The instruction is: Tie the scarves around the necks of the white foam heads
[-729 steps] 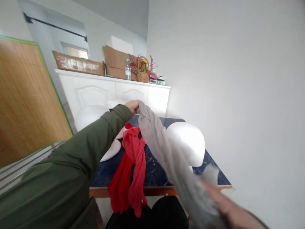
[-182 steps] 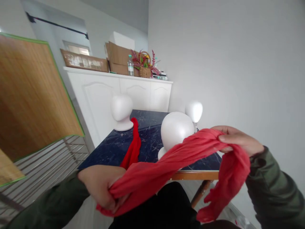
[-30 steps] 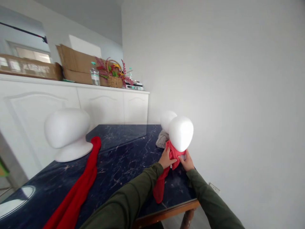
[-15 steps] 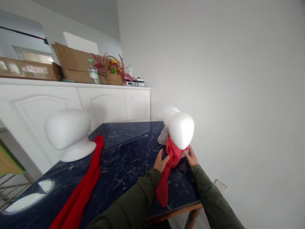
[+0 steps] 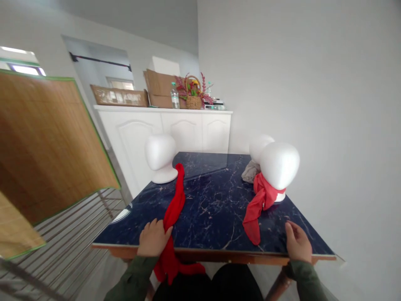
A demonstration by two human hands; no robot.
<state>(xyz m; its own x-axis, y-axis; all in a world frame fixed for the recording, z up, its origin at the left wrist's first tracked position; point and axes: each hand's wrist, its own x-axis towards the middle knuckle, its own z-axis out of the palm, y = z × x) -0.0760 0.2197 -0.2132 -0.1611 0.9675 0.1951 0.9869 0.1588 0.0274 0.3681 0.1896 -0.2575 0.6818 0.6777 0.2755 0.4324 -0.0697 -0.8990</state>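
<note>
We touch the red scarf [image 5: 175, 205] with our left hand [image 5: 154, 238], grip unclear, while our right hand [image 5: 298, 242] has its grip loosely apart.

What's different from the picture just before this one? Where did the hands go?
The left hand let go of the coral scarf and moved left to the bright red scarf. The right hand drew back toward the table's near edge. The coral scarf stayed around the front white head's neck.
</note>
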